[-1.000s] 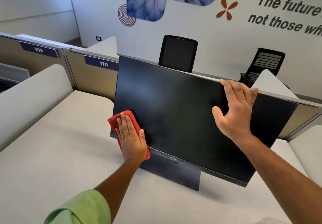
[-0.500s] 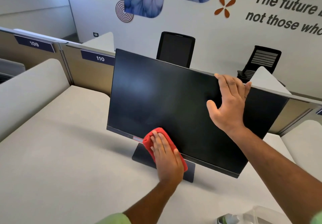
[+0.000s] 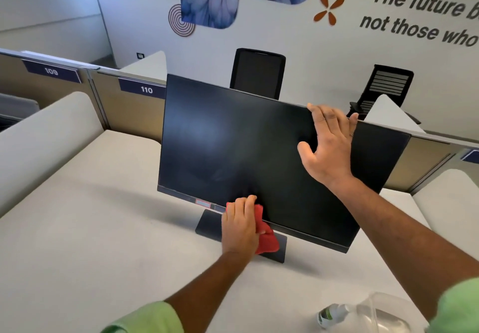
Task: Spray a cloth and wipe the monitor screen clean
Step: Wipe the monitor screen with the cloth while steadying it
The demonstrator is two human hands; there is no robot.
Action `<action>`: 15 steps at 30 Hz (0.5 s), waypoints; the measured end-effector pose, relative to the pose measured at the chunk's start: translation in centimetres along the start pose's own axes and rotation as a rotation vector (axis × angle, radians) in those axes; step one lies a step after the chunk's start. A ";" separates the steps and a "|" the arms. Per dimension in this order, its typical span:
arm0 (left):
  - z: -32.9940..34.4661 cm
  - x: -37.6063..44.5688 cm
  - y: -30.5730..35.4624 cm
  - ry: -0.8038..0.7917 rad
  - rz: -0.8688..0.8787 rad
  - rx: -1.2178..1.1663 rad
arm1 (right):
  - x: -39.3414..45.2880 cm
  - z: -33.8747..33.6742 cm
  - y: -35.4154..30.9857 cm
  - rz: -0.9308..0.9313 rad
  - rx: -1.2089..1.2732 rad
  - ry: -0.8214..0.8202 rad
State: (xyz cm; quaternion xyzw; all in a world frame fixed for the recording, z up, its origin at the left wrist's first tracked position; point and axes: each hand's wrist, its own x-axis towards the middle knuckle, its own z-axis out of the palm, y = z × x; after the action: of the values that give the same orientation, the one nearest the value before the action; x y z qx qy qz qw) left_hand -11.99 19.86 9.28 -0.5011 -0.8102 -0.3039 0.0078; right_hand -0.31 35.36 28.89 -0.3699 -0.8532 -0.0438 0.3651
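here, a cloth (image 3: pixel 267 239) meets the monitor's (image 3: pixel 233 146) lower edge, mid-frame.
left hand (image 3: pixel 239 225) grips the red cloth, fingers curled; right hand (image 3: pixel 328 148) lies spread and flat on the screen's top edge.

White lettered wall (image 3: pixel 285 47), beige partitions (image 3: pixel 134 114), two black office chairs (image 3: pixel 256 73)

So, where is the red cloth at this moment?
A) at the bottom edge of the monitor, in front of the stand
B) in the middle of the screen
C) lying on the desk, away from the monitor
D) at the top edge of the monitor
A: the left hand grips the red cloth at the bottom edge of the monitor, in front of the stand.
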 end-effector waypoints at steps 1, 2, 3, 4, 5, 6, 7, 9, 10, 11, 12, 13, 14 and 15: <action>-0.6 0.3 -0.4 -0.043 0.001 -0.001 | 0.0 -0.2 0.0 0.002 -0.006 -0.012; -1.1 0.6 -0.8 -0.100 0.002 -0.009 | 0.0 -0.2 0.0 0.004 -0.011 -0.028; -1.6 0.8 -1.2 -0.143 0.020 -0.024 | 0.1 -0.5 0.0 0.009 -0.016 -0.046; -2.1 0.9 -1.5 -0.152 0.063 -0.028 | 0.1 -0.7 -0.1 0.016 -0.020 -0.069; -2.7 0.9 -1.8 -0.140 0.119 -0.028 | 0.2 -0.9 -0.2 0.025 -0.023 -0.093; -3.5 1.0 -1.9 -0.102 0.177 -0.032 | 0.2 -1.2 -0.3 0.028 -0.030 -0.115; -4.3 1.1 -2.1 -0.045 0.226 -0.042 | 0.1 -1.5 -0.5 0.022 -0.039 -0.127; -6.3 1.7 -2.2 0.069 0.287 -0.084 | -0.8 -2.1 -1.4 -0.007 -0.049 -0.079; -7.5 2.1 -2.1 0.106 0.295 -0.115 | -1.6 -2.2 -2.2 -0.014 -0.026 -0.017; -8.7 2.5 -2.0 0.128 0.293 -0.148 | -2.8 -2.1 -3.3 0.000 0.030 0.056; -9.9 2.9 -1.9 0.141 0.285 -0.186 | -4.2 -1.8 -4.5 0.039 0.115 0.121; -11.1 3.3 -2.0 0.159 0.280 -0.229 | -5.8 -1.4 -6.0 0.103 0.214 0.168; -12.2 3.5 -2.1 0.191 0.285 -0.274 | -7.6 -0.8 -7.4 0.191 0.303 0.196; -13.1 3.7 -2.3 0.239 0.304 -0.308 | -9.6 -0.1 -8.8 0.314 0.378 0.216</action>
State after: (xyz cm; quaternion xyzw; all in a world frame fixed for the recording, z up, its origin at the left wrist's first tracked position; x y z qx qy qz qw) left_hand -19.48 15.53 20.06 -0.5729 -0.6631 -0.4762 0.0729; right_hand -1.68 23.24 24.38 -0.4161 -0.7344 0.1342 0.5191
